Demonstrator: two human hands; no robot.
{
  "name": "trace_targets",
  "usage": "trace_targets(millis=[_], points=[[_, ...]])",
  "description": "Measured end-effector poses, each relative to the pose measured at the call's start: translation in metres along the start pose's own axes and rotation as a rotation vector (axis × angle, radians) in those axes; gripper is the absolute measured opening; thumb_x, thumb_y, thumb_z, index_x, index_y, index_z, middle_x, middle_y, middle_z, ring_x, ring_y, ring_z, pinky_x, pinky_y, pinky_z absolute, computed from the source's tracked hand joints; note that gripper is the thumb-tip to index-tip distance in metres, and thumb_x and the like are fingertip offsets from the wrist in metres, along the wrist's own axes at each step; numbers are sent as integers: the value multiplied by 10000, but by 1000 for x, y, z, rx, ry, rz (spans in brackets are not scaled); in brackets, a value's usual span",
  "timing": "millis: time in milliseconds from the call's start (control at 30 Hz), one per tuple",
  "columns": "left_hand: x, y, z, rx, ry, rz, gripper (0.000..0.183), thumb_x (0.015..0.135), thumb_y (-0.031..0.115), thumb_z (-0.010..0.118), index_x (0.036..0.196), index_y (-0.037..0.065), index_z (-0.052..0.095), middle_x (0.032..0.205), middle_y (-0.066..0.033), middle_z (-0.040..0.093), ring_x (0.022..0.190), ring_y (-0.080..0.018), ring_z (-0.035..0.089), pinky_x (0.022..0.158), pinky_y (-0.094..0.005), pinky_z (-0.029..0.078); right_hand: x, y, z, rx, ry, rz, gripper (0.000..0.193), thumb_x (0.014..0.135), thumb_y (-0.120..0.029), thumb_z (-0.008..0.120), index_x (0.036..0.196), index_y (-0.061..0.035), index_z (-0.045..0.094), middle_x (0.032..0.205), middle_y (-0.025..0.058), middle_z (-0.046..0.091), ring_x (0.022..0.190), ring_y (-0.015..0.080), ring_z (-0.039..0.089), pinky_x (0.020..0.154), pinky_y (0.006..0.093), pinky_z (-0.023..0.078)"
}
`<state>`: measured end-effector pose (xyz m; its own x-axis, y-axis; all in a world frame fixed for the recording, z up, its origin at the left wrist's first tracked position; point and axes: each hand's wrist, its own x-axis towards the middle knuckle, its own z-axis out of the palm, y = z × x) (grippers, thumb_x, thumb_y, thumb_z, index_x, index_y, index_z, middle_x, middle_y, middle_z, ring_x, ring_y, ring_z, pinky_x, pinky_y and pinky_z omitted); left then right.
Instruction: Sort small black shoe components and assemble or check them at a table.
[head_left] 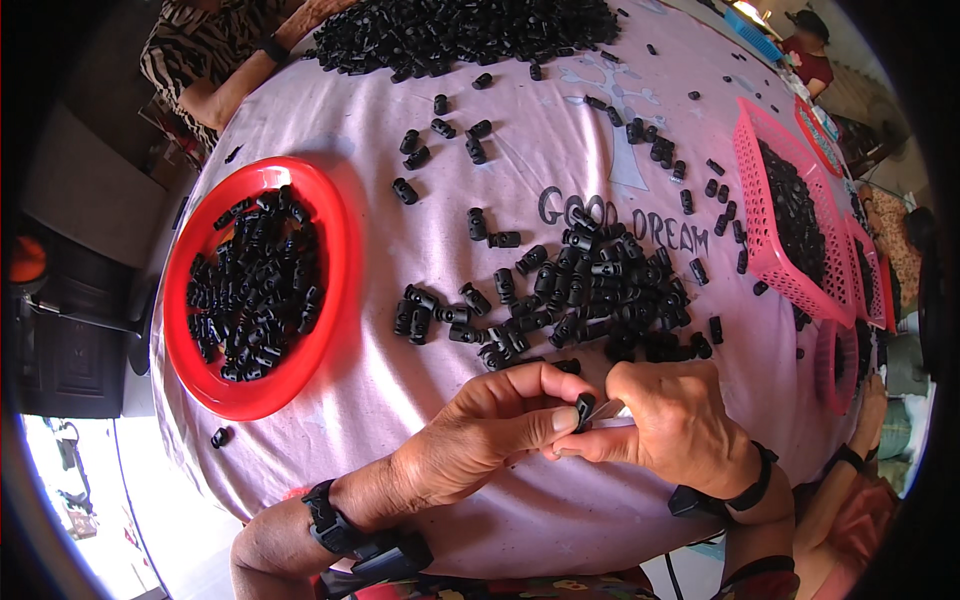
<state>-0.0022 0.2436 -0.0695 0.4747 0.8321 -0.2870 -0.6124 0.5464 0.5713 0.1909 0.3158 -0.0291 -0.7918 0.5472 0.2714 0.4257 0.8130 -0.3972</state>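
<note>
Between thumb and forefinger, my left hand (pixel 490 425) pinches a small black cord lock (pixel 584 411). My right hand (pixel 680 425) is closed close beside it, with a small thin, pale, blade-like piece (pixel 606 409) between its fingers, pointing at the cord lock. Most of that piece is hidden by the fingers, so its kind is unclear. Just beyond both hands lies a loose heap of black cord locks (pixel 600 285) on the pink cloth. To the left stands a red plate (pixel 180 300) filled with more of them.
A large black pile (pixel 470 35) covers the table's far side, near another person's arm (pixel 225 100). Pink perforated baskets (pixel 758 220) holding black parts stand on the right. Another person's forearm (pixel 850 450) reaches in at the lower right. Single cord locks lie scattered across the pink cloth (pixel 400 260).
</note>
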Motion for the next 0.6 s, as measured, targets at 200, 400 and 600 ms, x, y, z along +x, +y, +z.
trace_targets(millis=[200, 400, 600], points=[[0, -2, 0, 4, 30, -2, 248, 928, 82, 566, 1172, 40, 562, 1050, -34, 613, 902, -91, 569, 808, -245, 456, 2, 0, 0, 23, -13, 2, 543, 667, -501, 787, 634, -72, 456, 530, 57, 489, 434, 207, 527, 403, 319, 406], [-1, -1, 0, -39, 53, -7, 256, 934, 140, 576, 1171, 44, 567, 1019, -22, 619, 866, -84, 566, 782, -233, 455, 4, -2, 1, 22, -21, 13, 551, 674, -505, 784, 616, -72, 447, 523, 56, 486, 430, 206, 526, 401, 325, 406], [0, 2, 2, -23, 38, -25, 258, 935, 155, 577, 1172, 53, 568, 998, -9, 623, 839, -74, 563, 771, -221, 450, 2, 0, 0, 51, 14, 41, 569, 651, -509, 801, 610, -70, 442, 518, 51, 498, 431, 199, 547, 407, 321, 431]])
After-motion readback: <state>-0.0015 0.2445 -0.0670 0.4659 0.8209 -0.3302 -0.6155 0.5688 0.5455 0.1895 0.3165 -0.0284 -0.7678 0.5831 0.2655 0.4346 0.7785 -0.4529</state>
